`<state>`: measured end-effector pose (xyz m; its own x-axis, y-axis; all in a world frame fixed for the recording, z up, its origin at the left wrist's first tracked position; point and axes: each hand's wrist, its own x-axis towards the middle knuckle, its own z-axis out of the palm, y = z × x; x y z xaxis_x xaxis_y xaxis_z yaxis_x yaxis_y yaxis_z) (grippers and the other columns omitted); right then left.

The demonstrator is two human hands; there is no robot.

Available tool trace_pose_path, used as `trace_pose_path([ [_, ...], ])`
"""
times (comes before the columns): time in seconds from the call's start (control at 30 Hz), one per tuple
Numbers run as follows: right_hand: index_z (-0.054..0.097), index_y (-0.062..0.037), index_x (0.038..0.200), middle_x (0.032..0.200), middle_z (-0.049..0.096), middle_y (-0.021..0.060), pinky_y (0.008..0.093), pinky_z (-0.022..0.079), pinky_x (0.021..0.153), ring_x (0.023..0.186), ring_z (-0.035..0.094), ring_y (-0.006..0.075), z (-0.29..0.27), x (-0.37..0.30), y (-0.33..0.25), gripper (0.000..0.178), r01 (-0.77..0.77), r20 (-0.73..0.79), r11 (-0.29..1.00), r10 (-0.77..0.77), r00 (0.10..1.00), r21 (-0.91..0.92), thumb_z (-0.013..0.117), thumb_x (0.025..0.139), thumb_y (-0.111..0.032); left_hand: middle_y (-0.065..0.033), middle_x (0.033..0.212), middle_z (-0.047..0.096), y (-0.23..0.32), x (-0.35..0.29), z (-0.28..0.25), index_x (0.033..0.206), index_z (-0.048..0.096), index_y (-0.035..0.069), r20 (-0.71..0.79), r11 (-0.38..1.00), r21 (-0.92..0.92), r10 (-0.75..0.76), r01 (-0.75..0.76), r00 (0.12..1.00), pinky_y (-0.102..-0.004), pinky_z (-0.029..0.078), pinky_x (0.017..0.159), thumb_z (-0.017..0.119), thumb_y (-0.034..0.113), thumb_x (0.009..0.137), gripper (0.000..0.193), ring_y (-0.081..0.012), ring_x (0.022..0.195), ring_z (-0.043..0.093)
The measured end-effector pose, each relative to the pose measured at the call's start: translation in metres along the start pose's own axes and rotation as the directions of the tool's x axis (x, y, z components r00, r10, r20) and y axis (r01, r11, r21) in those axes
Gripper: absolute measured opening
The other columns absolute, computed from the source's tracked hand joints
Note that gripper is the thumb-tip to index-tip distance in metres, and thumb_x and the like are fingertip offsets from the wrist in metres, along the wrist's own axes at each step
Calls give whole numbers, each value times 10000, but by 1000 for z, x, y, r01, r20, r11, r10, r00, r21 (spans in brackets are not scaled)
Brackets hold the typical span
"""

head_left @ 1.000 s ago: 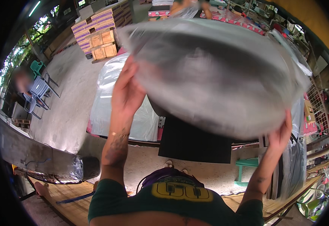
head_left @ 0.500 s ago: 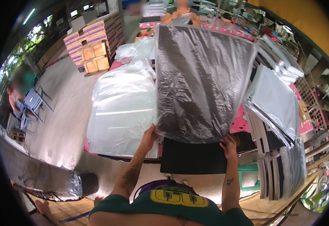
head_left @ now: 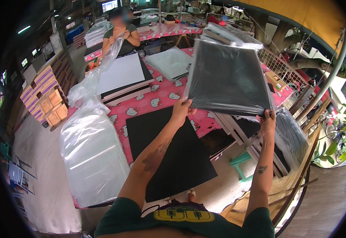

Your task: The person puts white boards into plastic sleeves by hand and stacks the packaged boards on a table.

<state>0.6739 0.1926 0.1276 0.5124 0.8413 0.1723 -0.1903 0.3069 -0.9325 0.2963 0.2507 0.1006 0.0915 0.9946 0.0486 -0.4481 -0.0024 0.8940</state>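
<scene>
A black board in a plastic bag (head_left: 228,79) is held up above the pink table (head_left: 161,97), its lower edge gripped by the left hand (head_left: 182,109) and right hand (head_left: 268,121).

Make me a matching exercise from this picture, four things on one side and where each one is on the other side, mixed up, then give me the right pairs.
Things:
1. bagged black sheet
2. bare black sheet
3. white sheet
4. heap of clear bags

Places:
A. hanging off the table's left side
B. in front of the person across the table
C. held up by the left hand and right hand
D. flat on the pink cloth, under the arms

Pairs: 1-C, 2-D, 3-B, 4-A
</scene>
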Motion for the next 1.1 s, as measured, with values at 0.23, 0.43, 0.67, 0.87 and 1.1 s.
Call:
trace_pose_path([
  [0.23, 399, 70, 1317, 1056, 555, 127, 335, 600, 691, 838, 602, 206, -41, 78, 29, 389, -102, -114, 994, 105, 988, 33, 473, 950, -34, -105, 809, 567, -37, 75, 53, 921, 524, -59, -149, 938, -330, -164, 107, 975, -347, 614, 749, 525, -17, 901, 46, -236, 752, 662],
  [0.43, 433, 23, 1338, 1127, 527, 149, 354, 548, 718, 900, 573, 245, -71, 66, 22, 496, -46, -333, 929, -86, 939, -368, 587, 912, -178, -83, 985, 635, -6, -68, 7, 1210, 558, 3, 81, 986, 166, -46, 32, 996, -272, 557, 721, 603, 166, 925, 332, -160, 827, 659],
  [0.67, 558, -3, 1134, 1146, 515, 117, 358, 395, 960, 1069, 492, 226, -3, -49, 54, 266, 400, -174, 769, -541, 823, -499, 605, 877, -52, -107, 804, 636, 55, -370, -340, 839, 635, 14, -145, -85, 987, -139, 134, 980, -375, 495, 722, 847, 314, 636, 419, -266, 803, 622],
  [0.87, 610, -45, 1025, 996, 576, 61, 297, 462, 828, 906, 562, 155, 141, -236, 138, 153, 188, 431, 955, -74, 899, -228, 602, 872, -51, -135, 751, 591, 27, -449, -381, 877, 581, 10, -411, 163, 911, 354, 378, 840, -373, 465, 663, 598, 158, 893, 150, -251, 678, 561],
  [1.1, 551, -34, 1195, 1132, 598, 78, 318, 469, 902, 1020, 581, 178, 241, -452, 120, 339, -579, 882, 675, 423, -205, -458, 581, 935, -249, -55, 713, 541, 92, -376, -216, 928, 593, -12, -199, 445, 895, 416, -8, 887, -259, 414, 550, 560, 133, 935, 149, -111, 669, 492],
])
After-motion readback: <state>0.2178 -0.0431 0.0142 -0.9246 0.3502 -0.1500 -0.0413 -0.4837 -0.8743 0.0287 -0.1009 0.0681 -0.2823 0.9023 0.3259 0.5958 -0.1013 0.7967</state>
